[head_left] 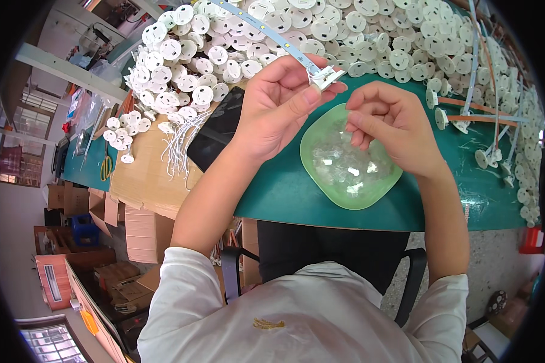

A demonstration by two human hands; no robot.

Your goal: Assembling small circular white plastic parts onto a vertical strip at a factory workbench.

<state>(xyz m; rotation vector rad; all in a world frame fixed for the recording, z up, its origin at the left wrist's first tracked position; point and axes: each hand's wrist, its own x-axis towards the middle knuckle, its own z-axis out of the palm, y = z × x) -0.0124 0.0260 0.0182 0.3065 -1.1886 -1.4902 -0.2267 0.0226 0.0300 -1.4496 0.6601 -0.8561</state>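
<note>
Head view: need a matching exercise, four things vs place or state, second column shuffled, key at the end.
Column 1
1. left hand
2. right hand
3. green bowl
4. white wires

Column 2
A. spread over brown cardboard
B. grips a white fitting at the end of an LED strip
C. contains small clear pieces
D. above the bowl, fingers curled, thumb near the fingertips

Pairs: 1-B, 2-D, 3-C, 4-A
</note>
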